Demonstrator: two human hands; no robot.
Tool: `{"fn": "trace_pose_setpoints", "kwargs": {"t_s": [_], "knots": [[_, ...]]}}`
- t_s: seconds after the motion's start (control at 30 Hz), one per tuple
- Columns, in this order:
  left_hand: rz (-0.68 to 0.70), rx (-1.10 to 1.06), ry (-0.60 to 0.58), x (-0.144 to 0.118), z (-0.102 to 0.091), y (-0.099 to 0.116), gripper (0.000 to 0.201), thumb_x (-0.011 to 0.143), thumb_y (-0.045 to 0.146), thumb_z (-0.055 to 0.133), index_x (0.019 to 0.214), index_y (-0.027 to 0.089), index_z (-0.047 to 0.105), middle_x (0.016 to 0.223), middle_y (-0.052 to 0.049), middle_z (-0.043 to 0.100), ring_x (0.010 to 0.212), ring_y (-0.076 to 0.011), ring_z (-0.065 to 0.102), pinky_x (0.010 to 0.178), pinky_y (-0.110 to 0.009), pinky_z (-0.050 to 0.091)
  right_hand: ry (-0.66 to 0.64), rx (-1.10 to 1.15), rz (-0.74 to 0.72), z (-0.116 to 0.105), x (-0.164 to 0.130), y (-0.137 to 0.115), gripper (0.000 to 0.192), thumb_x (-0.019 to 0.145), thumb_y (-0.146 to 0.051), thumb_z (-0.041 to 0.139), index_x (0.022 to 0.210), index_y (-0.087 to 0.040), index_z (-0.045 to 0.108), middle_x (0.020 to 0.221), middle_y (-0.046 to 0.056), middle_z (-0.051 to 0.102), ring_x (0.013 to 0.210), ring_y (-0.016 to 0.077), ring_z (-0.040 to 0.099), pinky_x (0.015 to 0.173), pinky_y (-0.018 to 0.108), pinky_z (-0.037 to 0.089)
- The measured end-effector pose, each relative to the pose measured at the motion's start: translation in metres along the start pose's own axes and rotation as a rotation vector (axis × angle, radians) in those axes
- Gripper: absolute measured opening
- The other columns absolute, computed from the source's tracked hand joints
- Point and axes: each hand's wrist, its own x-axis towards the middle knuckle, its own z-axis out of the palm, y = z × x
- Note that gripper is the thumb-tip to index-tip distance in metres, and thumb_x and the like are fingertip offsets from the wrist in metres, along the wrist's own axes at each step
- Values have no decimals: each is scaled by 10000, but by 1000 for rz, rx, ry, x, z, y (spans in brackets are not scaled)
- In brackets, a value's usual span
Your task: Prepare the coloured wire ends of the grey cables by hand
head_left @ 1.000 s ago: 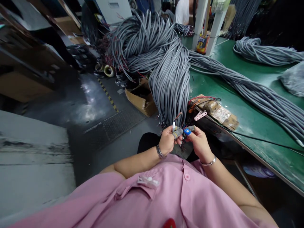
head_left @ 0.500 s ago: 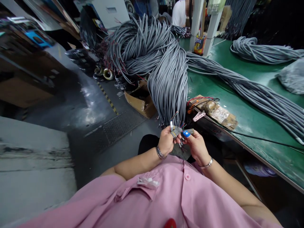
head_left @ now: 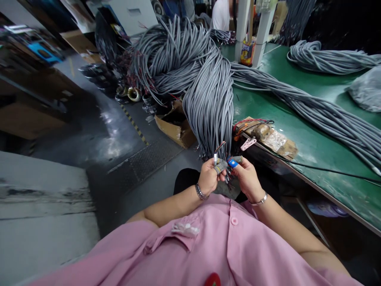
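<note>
1. At centre left we see a cardboard box (head_left: 175, 127) on the floor.
2. Just below centre, our left hand (head_left: 209, 177) pinches a white-tipped wire (head_left: 215, 158) between covered fingertips.
3. Above it, the grey cable bundle (head_left: 210, 103) hangs off the green table (head_left: 315, 147), its ends at our hands.
4. Our right hand (head_left: 246, 177), blue cap on one fingertip, pinches thin wire ends beside the left.
5. At right, a pink clip (head_left: 248, 143) lies on the table edge.
</note>
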Motion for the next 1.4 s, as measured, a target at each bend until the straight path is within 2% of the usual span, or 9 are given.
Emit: {"fn": "trace_pose_setpoints", "kwargs": {"t_s": [0.23, 0.5, 0.77, 0.87, 1.0, 1.4], "knots": [[-4, -41, -8, 0, 0, 0, 187, 742, 297, 676, 723, 145, 569, 527, 22, 587, 352, -70, 477, 340, -178, 317, 26, 79, 36, -1, -1, 7, 188, 713, -339, 774, 785, -194, 679, 666, -27, 602, 575, 90, 482, 561, 236, 392], [-40, -61, -55, -1, -1, 0, 212, 733, 318, 672, 700, 145, 554, 534, 8, 595, 351, -70, 474, 342, -179, 303, -60, 259, 164, -3, 3, 8, 187, 719, -315, 773, 799, -193, 657, 624, -39, 560, 557, 77, 490, 545, 208, 421], [-28, -38, -33, -1, -2, 0, 215, 735, 314, 677, 697, 151, 543, 533, 14, 595, 351, -70, 478, 339, -178, 300, -23, 180, 128, -4, -1, 5, 175, 757, -333, 723, 824, -194, 641, 649, -31, 579, 553, 81, 495, 549, 219, 432], [-12, -17, -20, -1, -2, -1, 220, 741, 315, 681, 697, 153, 539, 530, 16, 593, 350, -70, 482, 335, -177, 283, -41, 71, 85, -3, -3, 1, 186, 775, -367, 696, 814, -196, 633, 630, -33, 567, 561, 91, 496, 559, 232, 426], [-7, 25, -23, -2, -1, -3, 236, 741, 324, 693, 699, 154, 536, 524, 18, 592, 343, -72, 483, 329, -179, 266, 8, -81, 6, -1, -4, -3, 217, 726, -362, 742, 747, -189, 613, 626, -43, 550, 545, 81, 451, 534, 223, 383], [-33, 75, -34, -3, -1, 0, 283, 697, 369, 719, 693, 153, 537, 533, 16, 602, 350, -70, 498, 340, -177, 275, 3, -6, 95, -2, -2, 2, 262, 737, -402, 731, 716, -197, 569, 572, -57, 505, 514, 85, 436, 523, 234, 373]]}}
